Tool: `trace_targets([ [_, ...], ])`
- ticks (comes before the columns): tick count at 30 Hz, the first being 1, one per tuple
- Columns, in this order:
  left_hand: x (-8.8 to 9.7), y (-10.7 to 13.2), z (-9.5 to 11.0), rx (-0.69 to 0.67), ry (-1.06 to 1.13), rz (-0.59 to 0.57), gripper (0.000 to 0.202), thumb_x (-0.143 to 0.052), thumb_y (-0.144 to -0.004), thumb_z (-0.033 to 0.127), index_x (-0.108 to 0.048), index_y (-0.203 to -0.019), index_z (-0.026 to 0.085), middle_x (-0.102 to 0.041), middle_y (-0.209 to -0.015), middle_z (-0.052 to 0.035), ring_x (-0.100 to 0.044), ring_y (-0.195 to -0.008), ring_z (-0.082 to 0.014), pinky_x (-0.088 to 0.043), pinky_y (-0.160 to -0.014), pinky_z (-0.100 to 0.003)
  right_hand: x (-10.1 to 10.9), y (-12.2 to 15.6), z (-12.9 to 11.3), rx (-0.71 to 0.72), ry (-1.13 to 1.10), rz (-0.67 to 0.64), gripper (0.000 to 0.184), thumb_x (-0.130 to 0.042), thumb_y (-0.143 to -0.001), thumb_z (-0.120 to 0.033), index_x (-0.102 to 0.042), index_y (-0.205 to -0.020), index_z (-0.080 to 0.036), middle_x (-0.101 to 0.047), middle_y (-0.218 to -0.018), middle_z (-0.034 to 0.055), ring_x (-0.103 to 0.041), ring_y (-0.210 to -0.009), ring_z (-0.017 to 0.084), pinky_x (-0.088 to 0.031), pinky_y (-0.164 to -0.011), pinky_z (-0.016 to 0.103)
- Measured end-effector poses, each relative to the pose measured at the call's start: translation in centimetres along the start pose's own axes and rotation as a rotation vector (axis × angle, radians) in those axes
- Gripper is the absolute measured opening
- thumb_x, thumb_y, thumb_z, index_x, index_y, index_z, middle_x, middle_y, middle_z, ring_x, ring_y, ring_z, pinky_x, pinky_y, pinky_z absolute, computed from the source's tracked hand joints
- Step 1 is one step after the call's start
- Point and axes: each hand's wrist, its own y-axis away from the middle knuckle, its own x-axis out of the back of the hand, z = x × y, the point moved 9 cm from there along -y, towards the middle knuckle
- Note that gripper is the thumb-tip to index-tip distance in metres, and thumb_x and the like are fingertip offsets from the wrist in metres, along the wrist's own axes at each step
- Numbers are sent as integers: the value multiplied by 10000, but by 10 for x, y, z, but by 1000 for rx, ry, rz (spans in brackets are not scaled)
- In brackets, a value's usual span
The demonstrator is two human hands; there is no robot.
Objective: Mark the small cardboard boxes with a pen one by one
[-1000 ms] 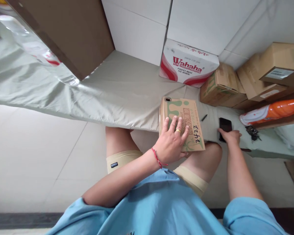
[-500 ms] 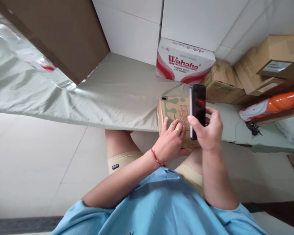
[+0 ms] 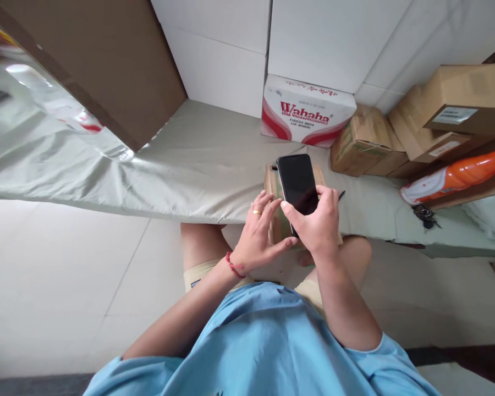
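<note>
A black smartphone (image 3: 298,180) with a dark screen is held over the small cardboard box (image 3: 276,226), hiding most of its top. My right hand (image 3: 318,223) grips the phone by its lower right part, thumb across the front. Beside the phone's lower left edge is my left hand (image 3: 258,234), fingers stretched and apart, a ring on one finger and a red cord at the wrist. Its fingertips come close to the phone; whether they touch it I cannot tell. The box sits at the front edge of the cloth-covered surface (image 3: 206,159).
A white and red water carton (image 3: 307,113) stands against the wall. Several brown boxes (image 3: 462,99) are stacked at the right, with an orange bottle (image 3: 457,176) and keys (image 3: 425,216) in front. At the left are a large brown carton (image 3: 91,60) and a clear plastic bottle (image 3: 74,118).
My right hand has moved left with the phone and turned its screen up toward me. My left hand has lifted off the box top and shifted left, its fingers now beside the phone.
</note>
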Motion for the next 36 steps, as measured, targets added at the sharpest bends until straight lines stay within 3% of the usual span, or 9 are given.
trace_targets([
  [2, 3, 13, -1, -18, 31, 91, 745, -612, -1076, 619, -417, -1612, 140, -481, -1653, -266, -352, -1689, -384, -403, -1345, -621, -4, 2, -1, 1, 22, -21, 574, -833, -767, -571, -542, -1144, -251, -636, -1174, 129, -665, -1062, 340, -620, -929, 554],
  [6, -2, 37, -8, 67, 60, 222, 594, -626, -1086, 524, -448, -1554, 202, -537, -1585, -230, -459, -1617, -383, -458, -1298, -646, -11, 6, -5, 25, 77, -32, 602, -812, -787, -596, -534, -1187, -244, -631, -1190, 126, -659, -1092, 336, -614, -944, 546],
  [11, -19, 63, -44, 424, 332, 282, 631, -698, -1012, 612, -508, -1482, 237, -554, -1526, -200, -553, -1506, -376, -553, -1196, -615, -1, 3, 3, 60, 110, -7, 627, -810, -799, -642, -551, -1193, -228, -640, -1184, 111, -653, -1076, 299, -599, -966, 509],
  [14, -33, 80, -67, 679, 556, 216, 725, -713, -943, 720, -528, -1448, 234, -552, -1520, -202, -557, -1497, -390, -568, -1158, -592, 31, -11, 44, 0, 142, 68, 675, -830, -762, -704, -568, -1168, -233, -645, -1157, 99, -645, -1074, 300, -585, -993, 520],
  [18, -57, 102, -80, 941, 854, 36, 838, -705, -909, 812, -505, -1494, 246, -550, -1575, -208, -514, -1540, -405, -497, -1203, -591, 87, -38, 143, -216, 367, 143, 691, -910, -686, -639, -574, -1112, -211, -651, -1199, 153, -621, -1257, 396, -506, -1149, 619],
  [21, -71, 110, -80, 1032, 991, -46, 894, -694, -899, 852, -489, -1531, 253, -555, -1603, -217, -507, -1547, -419, -489, -1177, -601, 114, -49, 222, -448, 560, 71, 656, -953, -680, -506, -605, -1121, -167, -652, -1288, 248, -594, -1367, 453, -495, -1192, 606],
  [25, -84, 109, -78, 1034, 1046, -86, 888, -709, -879, 869, -555, -1512, 265, -600, -1602, -194, -536, -1518, -418, -493, -1149, -571, 133, -44, 295, -719, 715, -11, 883, -994, -670, -476, -613, -1340, -46, -585, -1403, 360, -672, -1276, 488, -564, -1107, 590],
  [31, -101, 108, -82, 1076, 1198, -106, 835, -745, -798, 926, -786, -1191, 191, -774, -1350, -163, -653, -1342, -379, -509, -1067, -446, 132, -44, 328, -803, 746, -41, 910, -1010, -681, -460, -619, -1417, -94, -597, -1403, 345, -713, -1203, 475, -610, -999, 612],
  [36, -109, 116, -98, 1221, 1360, 3, 630, -738, -938, 770, -810, -1001, 147, -822, -1105, -155, -753, -1078, -283, -563, -942, -364, 116, -52, 308, -679, 688, -54, 814, -918, -810, -441, -621, -1465, -60, -500, -1573, 383, -579, -1417, 467, -531, -1144, 663],
])
